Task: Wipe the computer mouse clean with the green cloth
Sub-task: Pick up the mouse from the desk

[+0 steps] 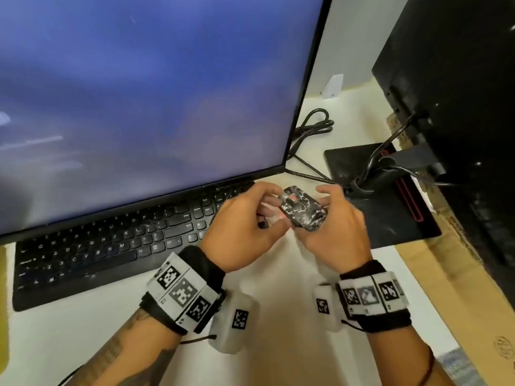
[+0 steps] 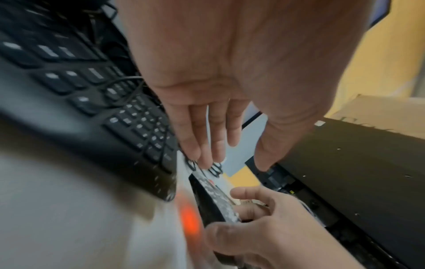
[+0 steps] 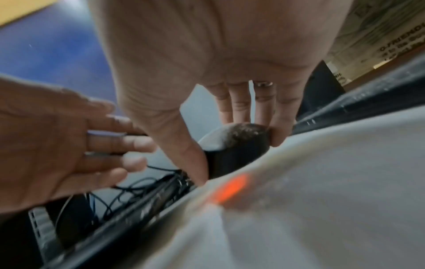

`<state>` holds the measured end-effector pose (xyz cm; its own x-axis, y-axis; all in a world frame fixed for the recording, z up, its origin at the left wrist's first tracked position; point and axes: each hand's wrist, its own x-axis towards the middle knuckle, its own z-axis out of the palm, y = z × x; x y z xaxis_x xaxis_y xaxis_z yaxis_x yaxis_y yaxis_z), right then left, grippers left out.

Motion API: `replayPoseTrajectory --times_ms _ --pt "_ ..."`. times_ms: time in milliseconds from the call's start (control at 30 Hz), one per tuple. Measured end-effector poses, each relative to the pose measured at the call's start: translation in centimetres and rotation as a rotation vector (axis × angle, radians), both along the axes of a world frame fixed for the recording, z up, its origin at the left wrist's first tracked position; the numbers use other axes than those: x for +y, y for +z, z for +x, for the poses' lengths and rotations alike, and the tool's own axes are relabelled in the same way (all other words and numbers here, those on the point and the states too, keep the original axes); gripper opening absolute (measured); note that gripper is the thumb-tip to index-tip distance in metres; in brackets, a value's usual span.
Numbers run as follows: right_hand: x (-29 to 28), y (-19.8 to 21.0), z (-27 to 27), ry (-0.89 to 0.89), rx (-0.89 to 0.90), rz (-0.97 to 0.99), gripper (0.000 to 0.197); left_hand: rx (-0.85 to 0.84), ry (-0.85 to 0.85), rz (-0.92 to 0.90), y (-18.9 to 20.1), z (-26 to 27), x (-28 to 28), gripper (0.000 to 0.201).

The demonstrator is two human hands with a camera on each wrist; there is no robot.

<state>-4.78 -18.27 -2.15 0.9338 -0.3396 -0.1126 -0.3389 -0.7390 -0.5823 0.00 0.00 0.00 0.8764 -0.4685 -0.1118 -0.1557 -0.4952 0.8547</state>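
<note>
Mouse (image 1: 302,211) lifted off desk — right hand (image 1: 335,232) fingers grip it; left hand (image 1: 245,232) fingers relaxed, empty.

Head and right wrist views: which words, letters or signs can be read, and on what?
"O-FRIENDL", cut at both ends, on the cardboard box; lines below it blurred.
"B", "N", "M" on the keyboard; most other keys blurred.
Wrist bands: square code patterns only, no words.

Keyboard (image 1: 111,246) before monitor (image 1: 139,93); mouse (image 1: 302,208) right of keyboard.
</note>
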Motion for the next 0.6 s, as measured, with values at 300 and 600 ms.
replayPoseTrajectory --times_ms 300,600 --pt "-1.2 0.1 -1.3 0.062 -0.361 -0.029 0.081 -0.322 -0.093 0.103 -1.2 0.6 -0.2 0.068" --pt "-0.9 -0.4 -1.5 0.175 -0.551 -0.047 0.075 -0.489 -0.112 0.257 -0.3 0.7 1.3 0.059"
